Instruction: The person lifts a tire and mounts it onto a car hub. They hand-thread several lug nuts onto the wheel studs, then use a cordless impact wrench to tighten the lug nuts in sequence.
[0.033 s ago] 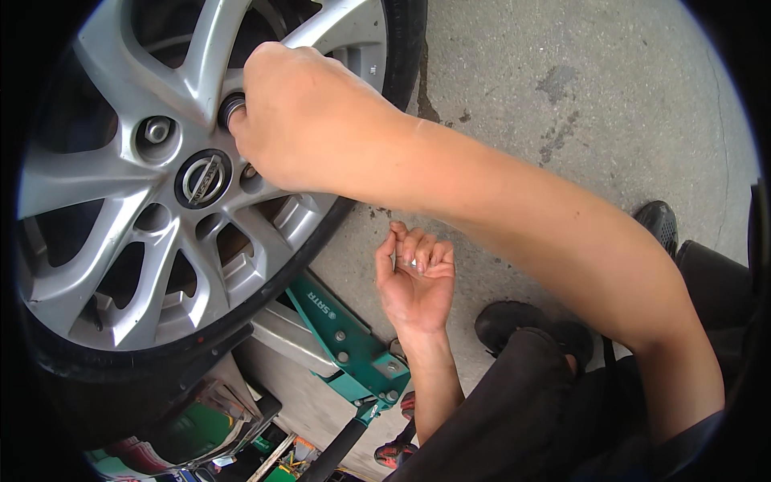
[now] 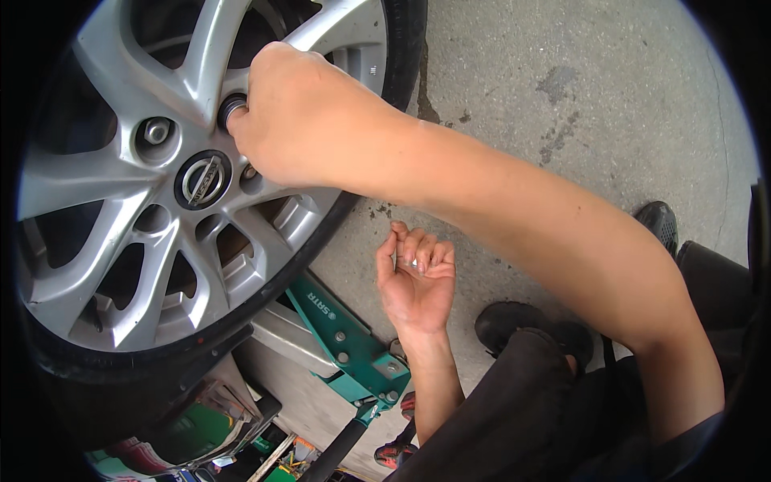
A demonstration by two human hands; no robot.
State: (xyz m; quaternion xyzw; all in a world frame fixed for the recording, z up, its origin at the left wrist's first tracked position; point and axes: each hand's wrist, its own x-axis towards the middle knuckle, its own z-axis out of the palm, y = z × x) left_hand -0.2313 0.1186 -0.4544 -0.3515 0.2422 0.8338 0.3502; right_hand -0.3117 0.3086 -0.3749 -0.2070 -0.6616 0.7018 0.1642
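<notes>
A silver alloy wheel (image 2: 80, 193) with a dark tyre (image 2: 405, 56) fills the upper left. My right hand (image 2: 301, 120) reaches across to it, back of the hand up, its fingers closed round a dark, ringed socket (image 2: 232, 111) that sits at a lug hole; the fingertips are mostly hidden. One lug nut (image 2: 157, 130) shows in the hole left of the socket, and another (image 2: 250, 171) is partly covered by my hand. Two lower holes show no nut. My left hand (image 2: 418, 277) is palm up below my right forearm, fingers curled round a small shiny bit I cannot make out.
A green floor jack (image 2: 337, 337) with a black handle (image 2: 333, 450) stands below the tyre. Glossy dark bodywork (image 2: 185, 434) is at lower left. A black shoe (image 2: 510, 325) and a red-and-black shoe (image 2: 393, 454) rest on the stained concrete floor (image 2: 562, 96).
My right hand has shifted very slightly right and turned a little at the socket. The left hand and the wheel look the same.
</notes>
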